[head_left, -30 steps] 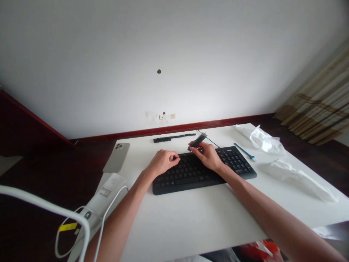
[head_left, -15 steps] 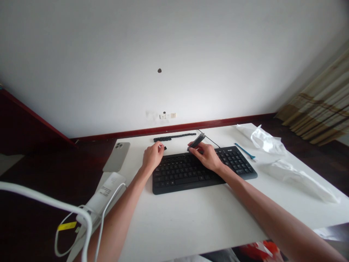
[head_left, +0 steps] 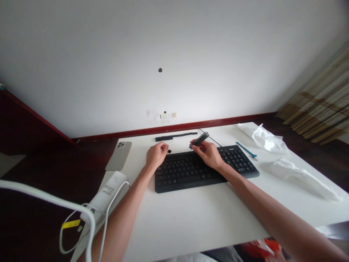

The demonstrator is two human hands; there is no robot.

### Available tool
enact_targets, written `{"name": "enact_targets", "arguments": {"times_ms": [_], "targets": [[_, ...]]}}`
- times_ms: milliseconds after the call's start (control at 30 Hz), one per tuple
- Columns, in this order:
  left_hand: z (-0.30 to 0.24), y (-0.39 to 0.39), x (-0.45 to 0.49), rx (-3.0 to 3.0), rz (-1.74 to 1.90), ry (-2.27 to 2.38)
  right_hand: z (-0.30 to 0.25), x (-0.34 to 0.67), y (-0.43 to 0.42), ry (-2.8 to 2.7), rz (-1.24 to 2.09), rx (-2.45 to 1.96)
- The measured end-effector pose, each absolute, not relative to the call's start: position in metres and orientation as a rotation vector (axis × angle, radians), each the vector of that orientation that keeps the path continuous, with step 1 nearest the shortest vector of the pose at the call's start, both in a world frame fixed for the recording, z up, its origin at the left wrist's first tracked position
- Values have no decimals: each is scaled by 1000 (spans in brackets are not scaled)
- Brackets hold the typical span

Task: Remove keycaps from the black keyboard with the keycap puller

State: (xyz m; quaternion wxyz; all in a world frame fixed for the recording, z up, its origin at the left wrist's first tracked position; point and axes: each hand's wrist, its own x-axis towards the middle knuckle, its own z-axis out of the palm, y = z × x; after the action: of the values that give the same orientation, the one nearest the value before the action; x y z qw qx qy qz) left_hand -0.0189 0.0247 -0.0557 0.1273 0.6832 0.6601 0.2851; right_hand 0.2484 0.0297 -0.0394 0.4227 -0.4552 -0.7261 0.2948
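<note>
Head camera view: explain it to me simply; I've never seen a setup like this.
No machine here: these are a person's two bare hands, seen by one camera worn on the head, looking forward and down.

On the white flat-topped table lies a long black keyboard. Beyond it is a row of small black square keycaps; to the left, a pale grey phone with rounded corners; to the right, a slim blue tool and crumpled clear plastic wrapping.

The right hand holds a slim dark tool above the keyboard. The left hand has its fingers drawn together beside one loose black keycap.
</note>
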Motion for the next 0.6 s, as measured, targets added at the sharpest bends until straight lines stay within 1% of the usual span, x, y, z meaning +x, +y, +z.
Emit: {"name": "enact_targets", "arguments": {"times_ms": [133,300,433,533,600], "targets": [[-47,17,-8,2295,1092,1567,-34,241,30,-1776,639,-1094],[-45,9,5,2427,1133,1308,-23,210,23,-1975,697,-997],[-51,14,-6,2160,1156,1338,-10,182,34,-2125,739,-817],[-54,23,-22,1910,1316,1522,-4,173,57,-2207,732,-712],[-57,29,-31,1750,1437,1676,-6,173,73,-2303,742,-725]]}}
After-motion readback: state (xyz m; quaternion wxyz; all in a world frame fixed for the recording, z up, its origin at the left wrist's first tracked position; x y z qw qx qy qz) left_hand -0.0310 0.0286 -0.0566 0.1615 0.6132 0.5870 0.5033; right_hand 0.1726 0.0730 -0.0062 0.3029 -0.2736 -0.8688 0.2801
